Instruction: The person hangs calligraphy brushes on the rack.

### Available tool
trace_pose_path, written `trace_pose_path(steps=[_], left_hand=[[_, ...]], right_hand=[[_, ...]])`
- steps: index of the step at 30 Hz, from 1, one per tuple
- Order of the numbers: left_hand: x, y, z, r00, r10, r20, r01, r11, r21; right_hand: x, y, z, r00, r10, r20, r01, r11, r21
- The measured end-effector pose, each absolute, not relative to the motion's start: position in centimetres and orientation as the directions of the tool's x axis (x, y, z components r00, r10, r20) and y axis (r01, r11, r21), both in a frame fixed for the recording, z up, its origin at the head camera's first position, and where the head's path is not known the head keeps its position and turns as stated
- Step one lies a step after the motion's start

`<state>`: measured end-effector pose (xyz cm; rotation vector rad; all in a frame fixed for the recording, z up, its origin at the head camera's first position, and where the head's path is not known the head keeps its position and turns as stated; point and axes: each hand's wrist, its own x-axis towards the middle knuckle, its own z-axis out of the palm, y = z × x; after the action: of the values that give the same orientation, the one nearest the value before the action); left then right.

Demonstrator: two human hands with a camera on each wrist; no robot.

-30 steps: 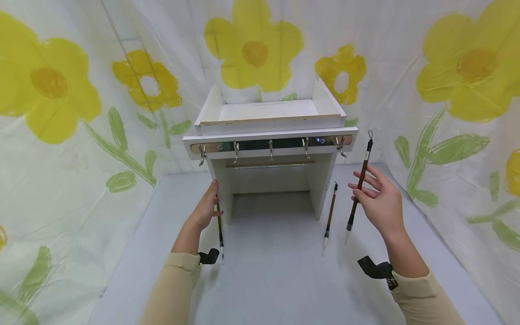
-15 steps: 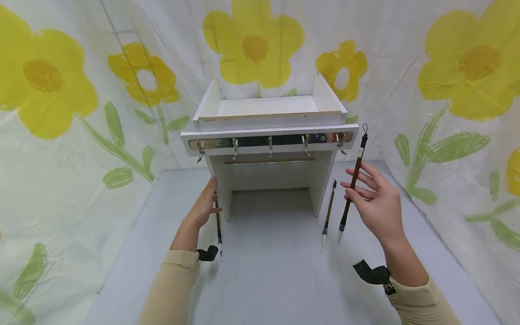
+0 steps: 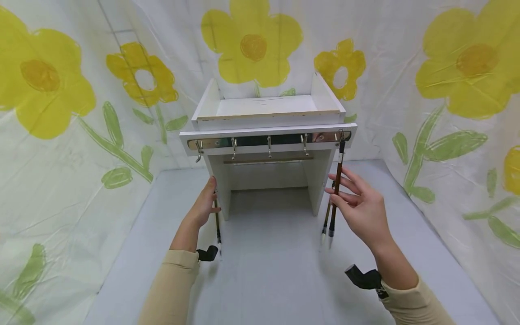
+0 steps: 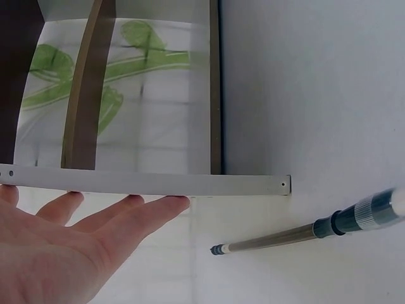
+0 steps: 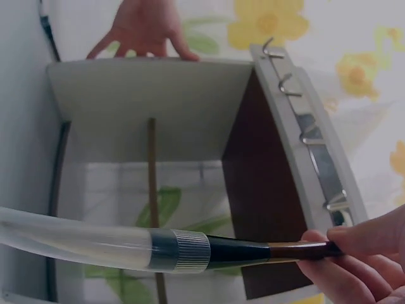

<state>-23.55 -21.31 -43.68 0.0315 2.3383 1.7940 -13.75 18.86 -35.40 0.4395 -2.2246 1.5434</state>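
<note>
In the head view my right hand (image 3: 365, 212) pinches a calligraphy brush (image 3: 339, 171) by its brown handle. The brush hangs almost upright, white tip down, its top cord loop over the rightmost hook (image 3: 341, 135); whether it has caught there I cannot tell. The right wrist view shows its black-and-silver ferrule (image 5: 190, 250) and a clear cap over the bristles. My left hand (image 3: 201, 207) rests straight fingertips against the left side panel (image 4: 145, 183) of a white wooden shelf (image 3: 266, 124). Nothing is in its grasp.
Beside the shelf's left side is another calligraphy brush (image 3: 217, 225). A third brush (image 3: 326, 219) is at the right, partly behind the held one. Several metal hooks line a shiny rail (image 3: 252, 141). A flowered curtain (image 3: 260, 13) surrounds the pale surface (image 3: 268, 280).
My right hand has carried the brush leftward, bringing its loop from right of the shelf to the rightmost hook. My left hand stays against the side panel.
</note>
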Motion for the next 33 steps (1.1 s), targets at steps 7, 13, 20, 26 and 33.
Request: trace_pose_path(steps=[7, 13, 20, 26, 33], left_hand=[[-23.7, -21.3, -43.8, -0.981, 0.141, -0.129, -0.092, 0.241, 0.966], [-23.6, -21.3, -43.9, -0.982, 0.145, -0.123, -0.085, 0.243, 0.966], [-23.6, -21.4, -43.8, -0.982, 0.138, -0.13, -0.092, 0.253, 0.963], [-23.7, -21.4, -43.7, -0.98, 0.145, -0.136, -0.095, 0.26, 0.961], [-23.8, -21.5, -43.8, -0.98, 0.142, -0.137, -0.097, 0.258, 0.961]], right_hand=[[-13.9, 18.0, -36.3, -0.845, -0.08, 0.529, -0.524, 0.32, -0.789], [-13.8, 17.3, -36.6, -0.838, -0.1, 0.537, -0.538, 0.316, -0.782], [-13.2, 16.7, -36.9, -0.857, -0.116, 0.502, -0.509, 0.341, -0.79], [-13.2, 16.2, -37.4, -0.868, -0.153, 0.473, -0.495, 0.339, -0.8], [-13.2, 15.8, -37.8, -0.884, -0.185, 0.43, -0.468, 0.325, -0.822]])
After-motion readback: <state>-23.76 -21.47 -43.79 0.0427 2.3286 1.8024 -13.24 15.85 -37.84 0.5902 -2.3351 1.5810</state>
